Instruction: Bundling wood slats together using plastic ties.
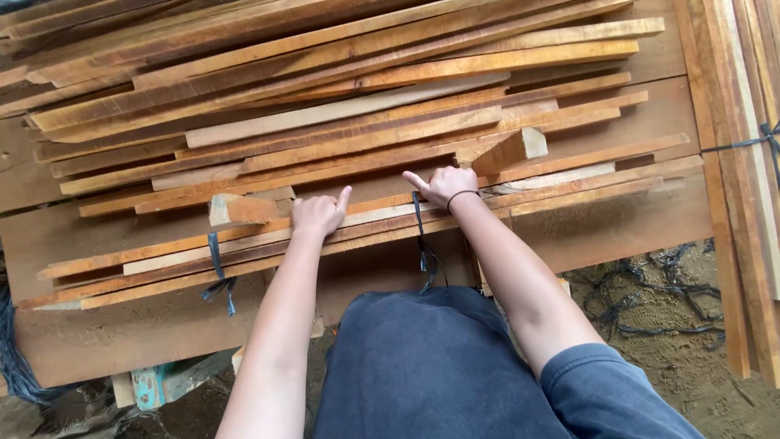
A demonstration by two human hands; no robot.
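A loose stack of long, thin reddish-brown wooden slats [341, 122] is spread across a broad plank bench [617, 228]. The left hand [318, 215] and right hand [445, 185], set apart, are pressed on slats at the bench's near edge, fingers curled, nothing clamped. A dark strap [421, 236] is looped round the slats between them.

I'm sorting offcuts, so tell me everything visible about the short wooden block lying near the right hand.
The short pale-brown wooden block is a stubby rectangular offcut with a lighter, rough-sawn end face turned to the right. It lies tilted, its right end higher, on top of the pile of long thin wooden slats. It sits just above and to the right of the right hand, which does not seem to touch it.
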